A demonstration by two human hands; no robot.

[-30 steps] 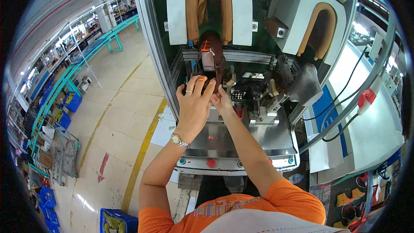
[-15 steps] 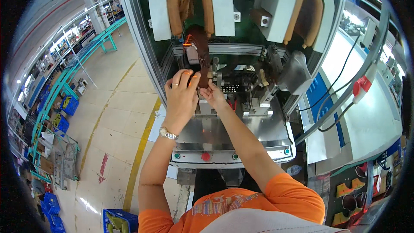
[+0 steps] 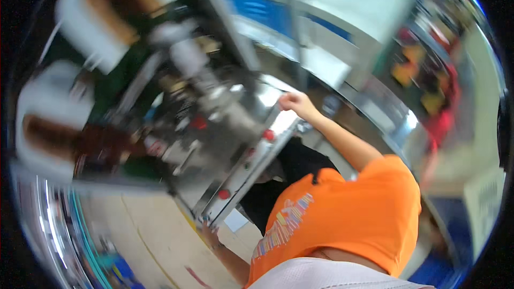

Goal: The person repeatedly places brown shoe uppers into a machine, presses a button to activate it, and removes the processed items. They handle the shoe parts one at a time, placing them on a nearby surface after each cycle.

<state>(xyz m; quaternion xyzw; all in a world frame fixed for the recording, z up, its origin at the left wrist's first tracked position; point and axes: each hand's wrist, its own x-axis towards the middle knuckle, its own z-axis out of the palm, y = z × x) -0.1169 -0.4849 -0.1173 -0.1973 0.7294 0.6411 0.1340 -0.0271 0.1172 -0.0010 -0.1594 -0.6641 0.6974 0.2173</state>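
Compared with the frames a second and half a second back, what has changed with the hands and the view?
Both hands have come off the dark brown piece they were pressing at the machine's middle. The right hand now grips the upper end of the machine's metal front ledge; the left hand has dropped to its lower end. The view has swung and tilted, and is blurred. The person in the orange shirt remains at the machine.

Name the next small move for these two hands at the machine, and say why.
Probably pause until the view steadies. The picture is smeared and turned; the right hand rests at the far corner of the machine's front panel, the left hand at its near corner, and neither visibly holds anything. The brown piece sits apart from both.
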